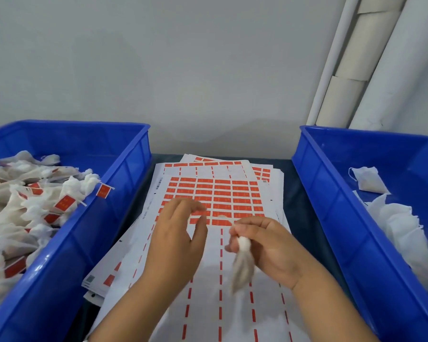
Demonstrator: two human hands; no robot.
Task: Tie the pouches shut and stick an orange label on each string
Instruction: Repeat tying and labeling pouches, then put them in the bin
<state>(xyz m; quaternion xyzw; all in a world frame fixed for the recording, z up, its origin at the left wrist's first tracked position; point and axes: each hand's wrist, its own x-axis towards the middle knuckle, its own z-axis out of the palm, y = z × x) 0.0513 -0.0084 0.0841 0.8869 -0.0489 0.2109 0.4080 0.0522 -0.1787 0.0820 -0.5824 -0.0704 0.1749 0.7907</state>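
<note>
My right hand [265,248] grips a white pouch [242,265] by its gathered neck, and the pouch hangs blurred below the fingers. My left hand [181,240] hovers beside it over the label sheet [215,201], fingers spread and relaxed, holding nothing. The sheet carries rows of orange labels at its far half; the near half is peeled, with only orange strips left. Whether a string is tied on the held pouch cannot be made out.
A blue bin [124,169] at the left holds several tied pouches with orange labels [64,202]. A blue bin [331,193] at the right holds loose white pouches [367,180]. More label sheets are stacked under the top one. White tubes [351,70] lean on the wall.
</note>
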